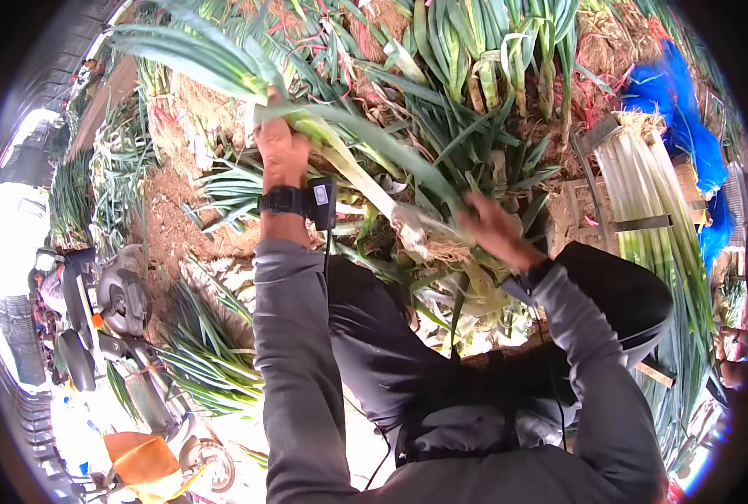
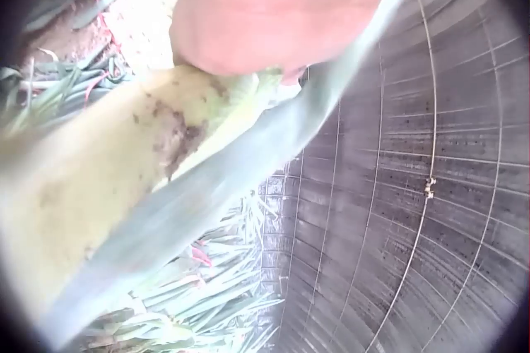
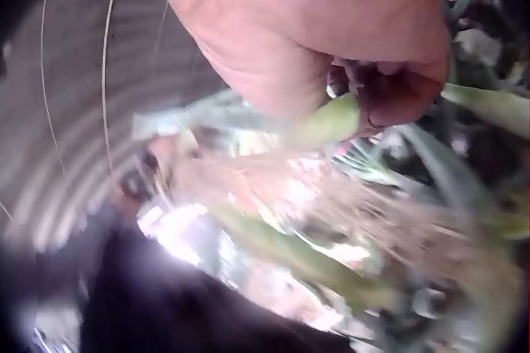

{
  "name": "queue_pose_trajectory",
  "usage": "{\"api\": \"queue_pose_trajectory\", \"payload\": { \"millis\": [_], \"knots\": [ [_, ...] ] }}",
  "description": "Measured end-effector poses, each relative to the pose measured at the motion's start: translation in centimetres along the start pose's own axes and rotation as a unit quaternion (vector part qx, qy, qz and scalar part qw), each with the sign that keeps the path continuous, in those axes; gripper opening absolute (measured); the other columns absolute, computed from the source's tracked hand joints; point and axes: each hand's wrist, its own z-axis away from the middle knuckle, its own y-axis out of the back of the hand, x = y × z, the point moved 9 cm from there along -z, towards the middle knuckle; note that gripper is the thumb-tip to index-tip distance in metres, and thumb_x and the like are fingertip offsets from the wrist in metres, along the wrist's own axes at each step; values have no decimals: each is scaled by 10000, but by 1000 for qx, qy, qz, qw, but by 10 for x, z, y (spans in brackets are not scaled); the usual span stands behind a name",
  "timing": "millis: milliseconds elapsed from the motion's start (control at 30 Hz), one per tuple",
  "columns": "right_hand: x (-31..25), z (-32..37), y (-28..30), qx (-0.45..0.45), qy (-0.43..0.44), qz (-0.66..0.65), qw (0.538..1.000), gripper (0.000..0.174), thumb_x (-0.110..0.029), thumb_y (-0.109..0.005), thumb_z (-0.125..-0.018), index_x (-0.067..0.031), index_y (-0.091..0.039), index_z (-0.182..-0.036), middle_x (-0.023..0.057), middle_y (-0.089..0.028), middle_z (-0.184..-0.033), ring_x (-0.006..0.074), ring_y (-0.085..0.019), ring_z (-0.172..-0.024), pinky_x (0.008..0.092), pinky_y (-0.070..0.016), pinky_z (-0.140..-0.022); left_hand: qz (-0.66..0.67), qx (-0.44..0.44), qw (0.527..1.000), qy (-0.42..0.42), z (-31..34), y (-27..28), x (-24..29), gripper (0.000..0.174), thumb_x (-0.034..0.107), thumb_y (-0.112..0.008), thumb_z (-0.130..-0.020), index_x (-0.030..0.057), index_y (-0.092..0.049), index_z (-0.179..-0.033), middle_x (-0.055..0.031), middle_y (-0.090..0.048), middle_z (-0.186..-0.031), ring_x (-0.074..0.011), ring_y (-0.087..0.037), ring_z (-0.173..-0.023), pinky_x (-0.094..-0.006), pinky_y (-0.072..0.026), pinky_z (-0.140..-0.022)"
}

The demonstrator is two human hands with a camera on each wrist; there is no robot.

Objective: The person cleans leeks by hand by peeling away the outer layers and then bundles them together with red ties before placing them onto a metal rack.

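Observation:
My left hand (image 1: 283,155) grips a leek (image 1: 353,172) high on its stalk, where the green leaves (image 1: 198,63) fan out to the upper left. The pale stalk slants down to the right and ends in shaggy brown roots (image 1: 428,244). One long, loose leaf (image 1: 391,151) arches from near the left hand over to my right hand (image 1: 496,231), which pinches its end. In the right wrist view a green strip (image 3: 331,121) passes under the curled fingers, above blurred roots. Brown smears mark the stalk (image 2: 99,171) in the left wrist view.
At the right stands a banded bundle of leeks (image 1: 643,176), with blue plastic (image 1: 676,109) behind it. Heaps of leeks (image 1: 491,42) fill the far side. Stripped leaves lie around the person's knees. A scooter (image 1: 122,294) is parked at the left.

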Motion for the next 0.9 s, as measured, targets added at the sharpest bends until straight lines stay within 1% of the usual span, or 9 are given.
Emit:
{"api": "queue_pose_trajectory", "payload": {
  "millis": [100, 167, 233, 367, 400, 600, 733, 800, 900],
  "knots": [
    [125, 59, -43, -72, -47, 372, 924, 430, -338, -630, -949, -24, -554, -1234, 156, -673, -1048, 329, -670, -853, 482, -526, -758, 12, 56, 993, -108, 9, 8, 33, 287, 188, -724, -937, 127, -579, -1178, -70, -645, -949, -225, -633, -734, -399, -564, -616],
    [113, 66, -29, -63, -75, 392, 915, 470, -363, -643, -942, -23, -554, -1253, 169, -659, -1101, 347, -666, -864, 484, -535, -773, 23, 50, 991, -124, 9, 13, 41, 288, 159, -722, -934, 139, -576, -1182, -72, -642, -945, -219, -631, -721, -387, -565, -614],
    [4, 58, 1, 77, 137, 397, 904, 360, -214, -626, -963, -11, -600, -1259, 192, -639, -1029, 299, -673, -918, 403, -563, -739, 15, 100, 993, -68, 26, 7, 27, 311, 136, -716, -933, 140, -559, -1202, -70, -642, -948, -213, -631, -734, -378, -566, -614],
    [-102, -27, 32, 33, 133, -23, 990, 483, -358, -598, -1019, 14, -598, -1326, 115, -680, -1012, 215, -667, -908, 344, -551, -702, 64, -20, 997, -47, 35, -47, 4, 377, 78, -708, -923, 101, -512, -1244, -88, -640, -962, -202, -630, -805, -351, -578, -694],
    [-130, -39, 32, -17, 87, -103, 991, 545, -354, -607, -1012, 14, -536, -1407, 166, -675, -1234, 217, -675, -1013, 346, -557, -885, 76, -74, 993, -54, 44, -65, 2, 361, 78, -706, -925, 86, -518, -1233, -94, -639, -967, -204, -632, -820, -350, -580, -717],
    [-197, -89, 26, -43, 208, -180, 960, 376, -272, -707, -967, 19, -682, -1204, 81, -712, -1069, 111, -624, -932, 282, -537, -807, 97, -180, 979, -5, 83, -126, -13, 309, 105, -672, -962, 55, -532, -1233, -106, -643, -1010, -210, -627, -833, -339, -571, -752],
    [-225, -21, 36, 10, 233, -88, 969, 197, -162, -706, -963, 14, -705, -1051, 35, -675, -901, 99, -593, -810, 297, -505, -742, 80, -197, 977, -16, 95, -140, -7, 319, 145, -653, -982, 93, -507, -1261, -110, -637, -1025, -210, -638, -836, -319, -590, -714],
    [-228, -2, 33, 37, 378, -140, 914, 195, -202, -692, -967, -15, -707, -1021, 34, -661, -924, 136, -613, -879, 301, -508, -779, 39, -167, 985, -5, 86, -128, -6, 349, 120, -674, -961, 120, -484, -1254, -106, -627, -999, -210, -644, -835, -318, -601, -703],
    [-206, -17, 38, -1, 294, -237, 926, 179, -222, -680, -973, -58, -708, -1038, 19, -664, -959, 139, -630, -929, 299, -553, -817, 47, -163, 986, -4, 75, -122, -8, 327, 121, -666, -967, 126, -480, -1236, -98, -610, -991, -211, -618, -788, -327, -564, -659]
  ]
}}
